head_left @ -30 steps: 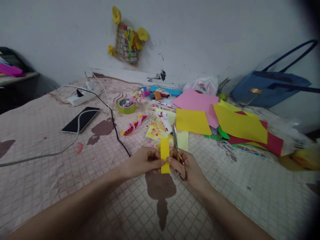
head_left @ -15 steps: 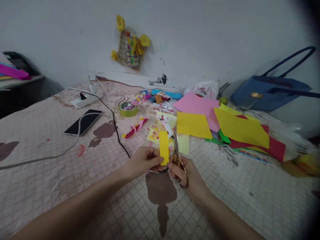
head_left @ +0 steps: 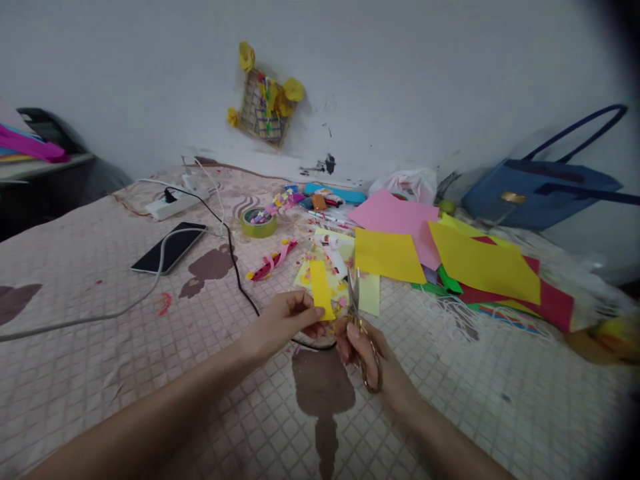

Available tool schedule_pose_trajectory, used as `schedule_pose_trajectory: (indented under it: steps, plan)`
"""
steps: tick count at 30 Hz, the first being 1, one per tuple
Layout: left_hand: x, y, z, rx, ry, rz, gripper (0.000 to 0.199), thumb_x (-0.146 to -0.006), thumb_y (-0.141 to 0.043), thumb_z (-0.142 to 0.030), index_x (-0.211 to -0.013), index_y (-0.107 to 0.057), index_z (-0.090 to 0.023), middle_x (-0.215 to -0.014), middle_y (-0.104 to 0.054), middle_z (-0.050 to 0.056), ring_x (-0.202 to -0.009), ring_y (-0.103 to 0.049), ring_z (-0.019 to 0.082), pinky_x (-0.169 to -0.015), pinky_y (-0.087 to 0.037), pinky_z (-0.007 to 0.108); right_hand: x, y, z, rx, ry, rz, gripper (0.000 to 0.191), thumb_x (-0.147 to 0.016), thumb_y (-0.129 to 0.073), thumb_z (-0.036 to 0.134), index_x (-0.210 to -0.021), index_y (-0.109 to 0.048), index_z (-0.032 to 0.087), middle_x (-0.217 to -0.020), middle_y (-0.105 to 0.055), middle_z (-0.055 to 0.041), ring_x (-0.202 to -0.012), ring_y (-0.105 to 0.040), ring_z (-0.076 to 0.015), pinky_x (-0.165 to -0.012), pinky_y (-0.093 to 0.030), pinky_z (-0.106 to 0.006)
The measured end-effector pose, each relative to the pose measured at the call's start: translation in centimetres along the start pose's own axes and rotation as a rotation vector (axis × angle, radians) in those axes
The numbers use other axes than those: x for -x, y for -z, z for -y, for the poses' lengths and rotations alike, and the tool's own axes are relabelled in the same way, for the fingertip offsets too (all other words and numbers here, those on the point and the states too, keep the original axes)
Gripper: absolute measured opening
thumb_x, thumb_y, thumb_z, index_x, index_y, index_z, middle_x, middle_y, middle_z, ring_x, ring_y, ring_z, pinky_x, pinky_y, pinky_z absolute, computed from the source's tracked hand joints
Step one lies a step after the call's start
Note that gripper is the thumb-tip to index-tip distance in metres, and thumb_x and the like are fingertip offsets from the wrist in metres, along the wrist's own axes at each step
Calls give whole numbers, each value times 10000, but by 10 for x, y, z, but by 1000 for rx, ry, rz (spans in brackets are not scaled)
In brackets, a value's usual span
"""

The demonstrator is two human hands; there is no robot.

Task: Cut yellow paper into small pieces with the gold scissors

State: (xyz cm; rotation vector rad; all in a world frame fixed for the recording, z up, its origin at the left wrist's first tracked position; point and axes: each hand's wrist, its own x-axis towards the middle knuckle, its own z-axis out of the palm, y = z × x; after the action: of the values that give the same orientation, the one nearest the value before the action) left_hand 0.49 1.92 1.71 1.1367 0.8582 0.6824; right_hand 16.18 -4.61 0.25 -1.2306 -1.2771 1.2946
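Between thumb and fingers, my left hand (head_left: 295,315) pinches the lower end of a yellow paper strip (head_left: 321,288), which stands up and leans slightly left. My right hand (head_left: 367,353) is closed around the gold handles of a pair of scissors (head_left: 354,297), whose blades point away from me and are a little apart. A small gap separates the scissors from the strip. Beyond the strip lie pale yellow paper sheets (head_left: 371,293) strewn with small paper bits, and a white glue gun (head_left: 336,257).
Coloured paper sheets (head_left: 390,255) and white strings (head_left: 453,313) lie to the right, before a blue bag (head_left: 540,187). A tape roll (head_left: 259,223), a decorated red strip (head_left: 273,260), a phone (head_left: 170,248), a power strip (head_left: 175,203) and a black cable (head_left: 235,260) are on the left.
The right hand has moved away from the strip, slightly right and down, with the scissors. The yellow strip now tilts further left in the left hand. The camera view has shifted slightly.
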Motion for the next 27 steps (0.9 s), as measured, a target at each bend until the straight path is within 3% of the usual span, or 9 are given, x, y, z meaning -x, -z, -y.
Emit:
schedule_pose_trajectory:
  steps: [10, 16, 27]
  plan:
    - [-2, 1, -7, 127, -127, -139, 203, -751, -619, -273, -729, -477, -129, -748, -688, 71, -709, -669, 170, -713, -526, 322, 12, -9, 2, 180, -11, 66, 350, -876, -377, 483, -684, -426, 195, -598, -398, 32, -569, -377, -124, -508, -285, -236]
    - [0, 0, -6, 155, -135, -142, 208, -739, -634, -258, -705, -469, -137, -701, -665, 24, -684, -660, 149, -697, -530, 302, 10, -12, -4, 258, -43, 70, 372, -869, -381, 490, -640, -385, 196, -536, -328, 57, -490, -308, -97, -450, -224, -229]
    - [-1, 0, -1, 213, -109, -100, 200, -748, -633, -239, -713, -464, -138, -705, -666, 23, -672, -645, 118, -696, -528, 271, 8, -15, -5, 277, -83, 19, 451, -809, -357, 610, -607, -363, 206, -491, -320, 60, -446, -325, -96, -424, -238, -230]
